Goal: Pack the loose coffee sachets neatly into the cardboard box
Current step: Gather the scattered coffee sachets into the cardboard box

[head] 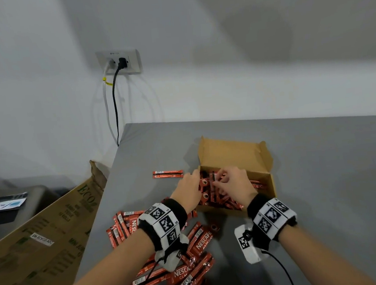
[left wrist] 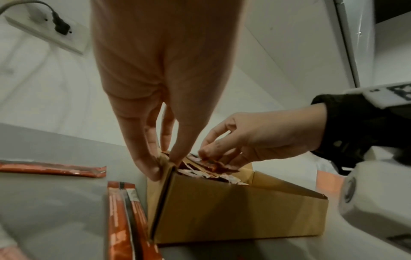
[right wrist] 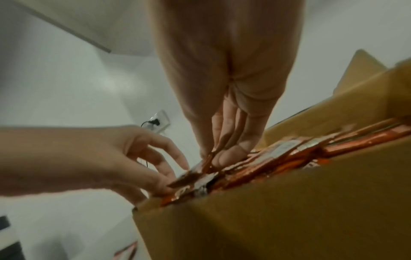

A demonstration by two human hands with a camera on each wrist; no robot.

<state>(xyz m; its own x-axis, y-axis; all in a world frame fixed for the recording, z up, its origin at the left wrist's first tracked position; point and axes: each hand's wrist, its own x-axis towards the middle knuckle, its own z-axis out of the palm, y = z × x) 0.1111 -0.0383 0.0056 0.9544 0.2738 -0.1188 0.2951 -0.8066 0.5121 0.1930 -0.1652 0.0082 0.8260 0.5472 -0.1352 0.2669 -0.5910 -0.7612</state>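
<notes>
A small cardboard box (head: 233, 154) sits open on the grey table (head: 321, 164), its lid flap standing up at the far side, and it is already well filled with red coffee sachets (head: 219, 196) lying lengthwise and reaching up to the rim. Both hands are at the box's left end. The left hand (head: 187, 187) grips the left wall of the box, thumb outside against the cardboard and fingers curled over the rim onto the ends of the packed sachets (the left wrist view shows this most plainly). The right hand (head: 234, 183) reaches in from the near side with its fingers bent, pinching the end of one sachet among the top layer; the sachet itself is blurred in the right wrist view. A heap of loose sachets (head: 188, 256) lies on the table near the person, under and beside the left forearm, and a single sachet (head: 167, 174) lies alone just left of the box. A large flattened carton (head: 43, 241) leans against the table's left edge, and two cables run up the wall to a socket (head: 119, 62).
</notes>
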